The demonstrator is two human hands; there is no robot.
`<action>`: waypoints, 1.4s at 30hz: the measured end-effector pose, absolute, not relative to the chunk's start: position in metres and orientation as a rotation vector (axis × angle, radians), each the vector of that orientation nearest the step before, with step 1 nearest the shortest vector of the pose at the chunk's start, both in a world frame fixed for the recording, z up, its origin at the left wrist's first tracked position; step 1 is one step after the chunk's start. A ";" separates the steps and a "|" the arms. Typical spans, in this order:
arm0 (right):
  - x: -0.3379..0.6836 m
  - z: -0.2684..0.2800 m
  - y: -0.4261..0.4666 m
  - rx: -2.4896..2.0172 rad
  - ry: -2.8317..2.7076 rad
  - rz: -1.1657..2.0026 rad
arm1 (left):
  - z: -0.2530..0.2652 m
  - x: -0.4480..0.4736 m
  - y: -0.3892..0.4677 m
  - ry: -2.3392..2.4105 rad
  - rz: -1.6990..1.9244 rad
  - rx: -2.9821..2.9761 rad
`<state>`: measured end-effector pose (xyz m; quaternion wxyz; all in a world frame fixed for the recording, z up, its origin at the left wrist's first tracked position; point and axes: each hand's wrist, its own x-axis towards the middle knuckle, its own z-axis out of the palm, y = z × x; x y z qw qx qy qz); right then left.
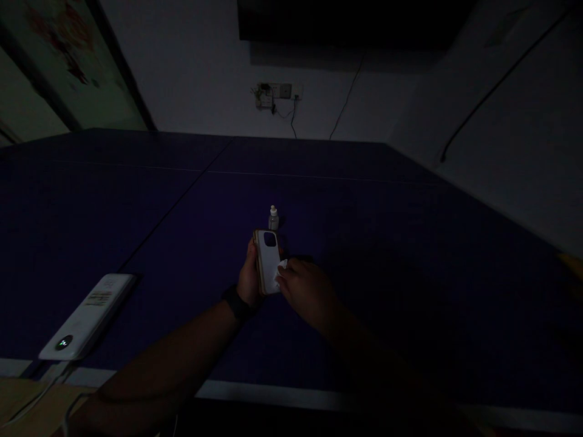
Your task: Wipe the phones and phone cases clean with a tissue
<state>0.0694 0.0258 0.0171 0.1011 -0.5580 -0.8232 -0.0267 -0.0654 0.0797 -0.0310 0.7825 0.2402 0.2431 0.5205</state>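
The white-backed, tan-rimmed rectangular phone case is sitting mid-frame; the left hand is grasping its left edge, presumably keeping its back exposed for the right hand, which is pinching crumpled white tissue against it. Just beyond, a small clear white-capped bottle is standing, likely within reach.

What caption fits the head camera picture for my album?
Left hand holds a phone case; right hand holds white tissue against it.
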 end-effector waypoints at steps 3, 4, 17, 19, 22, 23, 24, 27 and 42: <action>0.070 0.021 0.023 -1.631 -2.484 -0.023 | -0.030 -0.065 0.078 0.521 1.186 0.553; 0.071 0.022 0.022 -1.595 -2.508 0.014 | -0.029 -0.065 0.077 0.524 1.190 0.562; 0.081 0.021 0.030 -1.414 -2.462 0.157 | -0.028 -0.067 0.079 0.499 1.166 0.556; 0.080 0.019 0.029 -1.347 -2.430 0.317 | -0.029 -0.068 0.078 0.510 1.177 0.555; 0.080 0.015 0.030 -1.246 -2.292 0.470 | -0.030 -0.068 0.078 0.503 1.158 0.546; 0.079 0.013 0.031 -1.197 -2.253 0.458 | -0.030 -0.068 0.078 0.497 1.142 0.541; 0.079 0.012 0.031 -1.144 -2.230 0.413 | -0.029 -0.067 0.078 0.489 1.122 0.535; 0.075 0.008 0.031 -1.002 -2.250 0.217 | -0.027 -0.067 0.078 0.464 1.065 0.527; 0.092 0.006 0.041 -0.884 -2.438 0.162 | -0.035 -0.067 0.080 0.453 1.082 0.504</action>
